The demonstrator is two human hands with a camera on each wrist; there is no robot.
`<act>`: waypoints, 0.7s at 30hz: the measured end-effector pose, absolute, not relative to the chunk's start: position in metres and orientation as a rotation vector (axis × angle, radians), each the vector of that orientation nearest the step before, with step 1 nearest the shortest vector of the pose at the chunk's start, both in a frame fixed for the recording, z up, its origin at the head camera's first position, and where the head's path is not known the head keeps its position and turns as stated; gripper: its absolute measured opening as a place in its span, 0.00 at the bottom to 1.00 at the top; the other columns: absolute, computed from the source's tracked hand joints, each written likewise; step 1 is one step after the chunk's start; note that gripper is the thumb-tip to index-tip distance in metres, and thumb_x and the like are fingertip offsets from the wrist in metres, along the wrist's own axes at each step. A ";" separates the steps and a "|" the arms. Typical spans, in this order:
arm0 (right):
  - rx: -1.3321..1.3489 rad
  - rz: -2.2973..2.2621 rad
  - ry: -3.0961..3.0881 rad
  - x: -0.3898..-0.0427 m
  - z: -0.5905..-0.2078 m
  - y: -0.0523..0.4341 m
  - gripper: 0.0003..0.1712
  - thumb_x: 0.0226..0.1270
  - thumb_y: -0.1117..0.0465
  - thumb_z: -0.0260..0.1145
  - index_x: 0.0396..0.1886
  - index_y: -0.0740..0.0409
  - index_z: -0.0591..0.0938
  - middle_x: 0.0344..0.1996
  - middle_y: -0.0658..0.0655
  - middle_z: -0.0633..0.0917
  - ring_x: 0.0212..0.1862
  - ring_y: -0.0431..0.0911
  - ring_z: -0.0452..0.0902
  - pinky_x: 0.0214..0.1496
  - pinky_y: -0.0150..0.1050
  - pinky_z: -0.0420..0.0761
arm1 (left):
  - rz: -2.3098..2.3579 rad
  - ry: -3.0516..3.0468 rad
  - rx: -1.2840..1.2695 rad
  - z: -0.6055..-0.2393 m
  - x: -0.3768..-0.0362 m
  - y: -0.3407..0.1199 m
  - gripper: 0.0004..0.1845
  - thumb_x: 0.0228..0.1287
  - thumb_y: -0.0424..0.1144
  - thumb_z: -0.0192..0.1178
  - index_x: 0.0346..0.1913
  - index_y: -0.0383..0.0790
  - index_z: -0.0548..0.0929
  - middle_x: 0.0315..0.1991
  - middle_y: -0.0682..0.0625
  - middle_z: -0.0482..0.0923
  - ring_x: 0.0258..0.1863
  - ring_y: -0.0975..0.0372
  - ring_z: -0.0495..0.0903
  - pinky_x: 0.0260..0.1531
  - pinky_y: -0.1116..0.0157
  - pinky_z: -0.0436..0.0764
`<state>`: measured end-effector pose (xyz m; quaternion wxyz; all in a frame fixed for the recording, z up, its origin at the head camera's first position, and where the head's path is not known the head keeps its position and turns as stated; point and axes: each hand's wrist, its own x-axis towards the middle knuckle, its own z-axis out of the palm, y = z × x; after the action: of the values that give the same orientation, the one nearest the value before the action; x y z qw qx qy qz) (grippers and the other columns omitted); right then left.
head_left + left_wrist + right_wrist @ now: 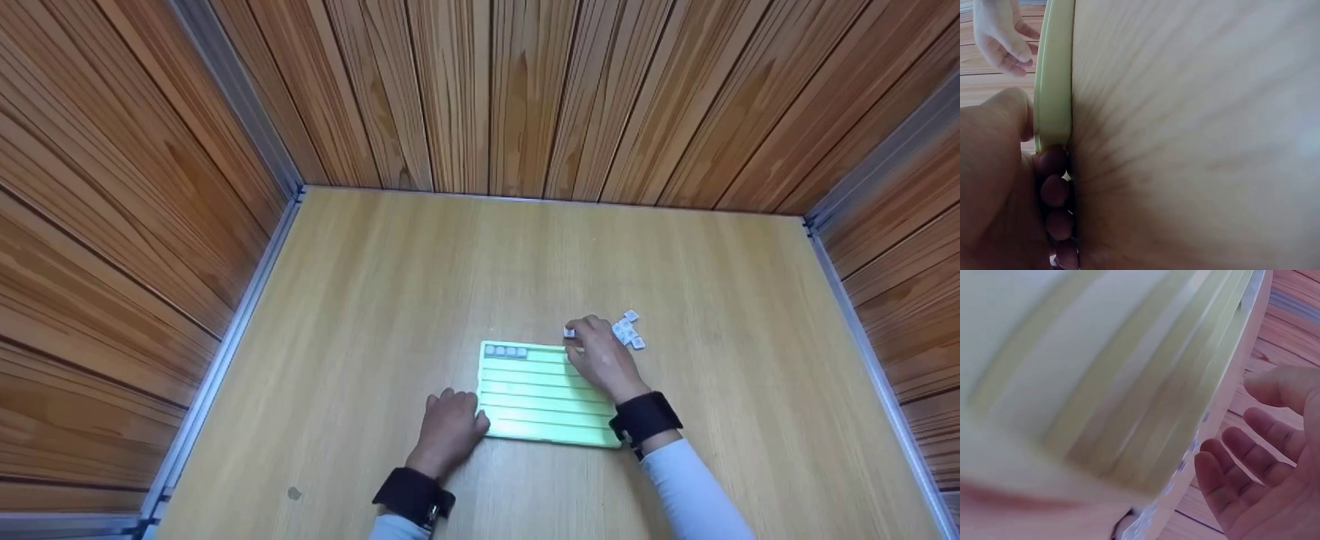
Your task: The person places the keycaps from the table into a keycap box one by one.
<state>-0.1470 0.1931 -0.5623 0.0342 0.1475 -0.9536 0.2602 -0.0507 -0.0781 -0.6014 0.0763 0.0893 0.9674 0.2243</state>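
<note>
A light green ridged board point(547, 409) lies on the table, with a short row of small pale tiles point(505, 352) in its top left groove. My left hand point(448, 427) grips the board's lower left corner. In the left wrist view the thumb point(1013, 109) is at one side of the board's end and curled fingertips point(1057, 191) are at the other. My right hand point(606, 361) is over the upper right corner, its fingertips beside a single white tile point(569, 332). In the right wrist view its fingers point(1241, 450) are loosely bent and apart from the thumb, with nothing seen between them.
Several loose white square tiles point(624, 330) lie in a cluster just right of the right hand. Wood-plank walls point(525, 97) with grey metal edging enclose the table point(420, 262) at the back and sides. A small dark spot point(294, 493) marks the tabletop at front left.
</note>
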 end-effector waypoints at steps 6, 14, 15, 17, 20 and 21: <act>0.381 0.767 -2.907 -0.146 -0.565 0.209 0.22 0.63 0.63 0.71 0.56 0.63 0.82 0.51 0.64 0.81 0.56 0.60 0.75 0.52 0.55 0.78 | 0.661 2.902 0.273 -0.602 -0.051 -0.078 0.11 0.62 0.45 0.55 0.24 0.46 0.71 0.20 0.54 0.65 0.27 0.57 0.61 0.35 0.59 0.59; 0.291 0.755 -2.965 -0.144 -0.564 0.235 0.24 0.64 0.63 0.69 0.59 0.65 0.79 0.53 0.66 0.79 0.59 0.62 0.71 0.54 0.56 0.75 | 0.672 2.916 0.286 -0.600 -0.050 -0.078 0.11 0.61 0.44 0.54 0.23 0.46 0.70 0.19 0.54 0.63 0.26 0.58 0.59 0.34 0.59 0.58; 0.276 0.754 -2.974 -0.144 -0.564 0.238 0.23 0.65 0.63 0.69 0.59 0.66 0.79 0.54 0.66 0.79 0.59 0.63 0.70 0.55 0.56 0.75 | 0.676 2.916 0.285 -0.600 -0.050 -0.078 0.11 0.62 0.44 0.54 0.23 0.46 0.70 0.19 0.54 0.63 0.26 0.58 0.59 0.34 0.59 0.58; 0.244 0.752 -2.993 -0.144 -0.564 0.243 0.24 0.65 0.63 0.68 0.60 0.66 0.79 0.56 0.68 0.78 0.62 0.64 0.69 0.58 0.58 0.74 | 0.684 2.911 0.279 -0.600 -0.050 -0.077 0.11 0.61 0.44 0.55 0.23 0.46 0.70 0.19 0.54 0.63 0.26 0.58 0.59 0.34 0.59 0.58; 0.197 0.761 -3.015 -0.143 -0.565 0.251 0.24 0.66 0.63 0.67 0.60 0.66 0.78 0.59 0.70 0.76 0.64 0.66 0.68 0.61 0.60 0.72 | 0.678 2.889 0.260 -0.600 -0.051 -0.077 0.11 0.61 0.44 0.55 0.24 0.46 0.71 0.20 0.54 0.64 0.27 0.57 0.60 0.35 0.59 0.59; 0.184 0.762 -3.022 -0.143 -0.565 0.254 0.24 0.66 0.63 0.67 0.60 0.67 0.78 0.60 0.71 0.75 0.64 0.66 0.67 0.62 0.60 0.71 | 0.677 2.882 0.253 -0.600 -0.051 -0.077 0.11 0.61 0.44 0.55 0.24 0.46 0.71 0.20 0.54 0.64 0.27 0.57 0.61 0.35 0.59 0.59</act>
<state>-0.1429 0.2536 -0.5646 0.0100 0.0588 -0.9679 0.2441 -0.0510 -0.0775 -0.5999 0.0852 0.0849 0.9664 0.2272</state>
